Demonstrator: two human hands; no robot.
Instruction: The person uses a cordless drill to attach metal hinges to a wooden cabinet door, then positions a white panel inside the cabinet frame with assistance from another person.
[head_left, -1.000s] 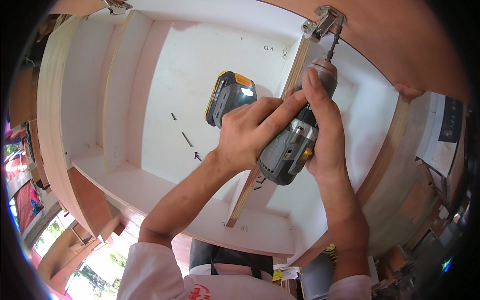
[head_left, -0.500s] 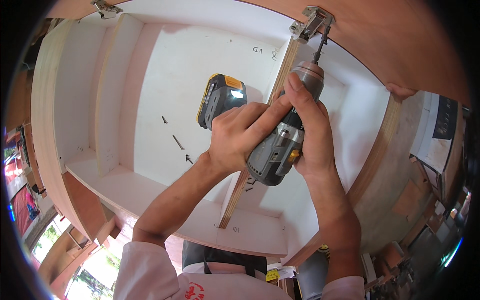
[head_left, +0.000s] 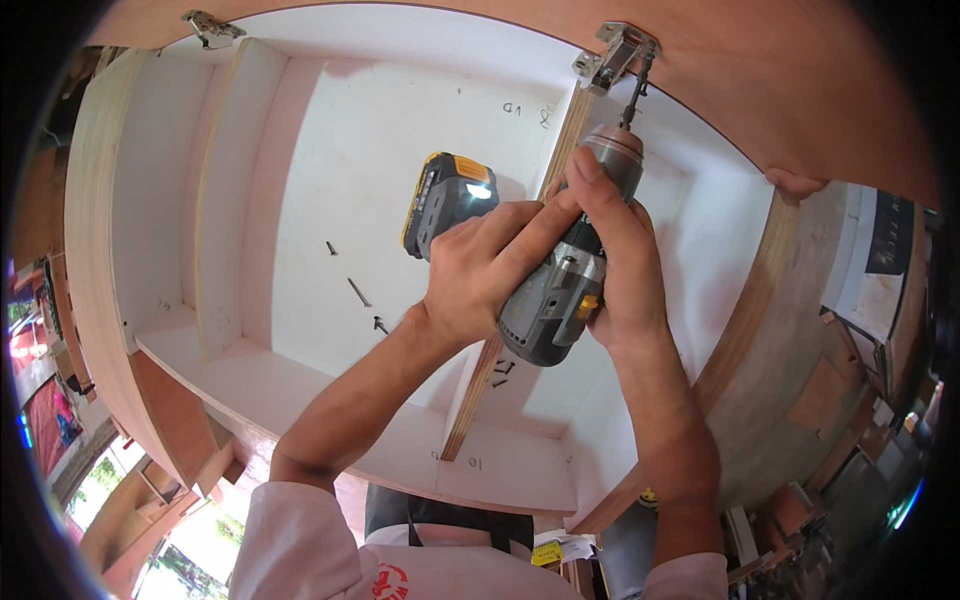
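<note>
Both of my hands are on a grey and black cordless drill [head_left: 555,300]. My left hand [head_left: 478,262] wraps its handle, above the yellow-and-black battery with a lit lamp beside it. Along the drill's body lies my right hand [head_left: 625,270], closed round it with the thumb near the chuck. The long driver bit [head_left: 634,97] points up and reaches a metal cabinet hinge [head_left: 618,58], which is fixed to the brown door panel [head_left: 780,90]. Whether the tip sits in a screw is too small to tell.
An open white cabinet [head_left: 340,130] lies below, split by a plywood divider [head_left: 470,400]. Loose screws [head_left: 358,291] are scattered inside. A second hinge [head_left: 212,30] hangs at the far left. Another person's hand [head_left: 797,184] holds the door panel's edge at right.
The view has shifted slightly. The drill stays at the same hinge with both hands on it, and its grip looks unchanged.
</note>
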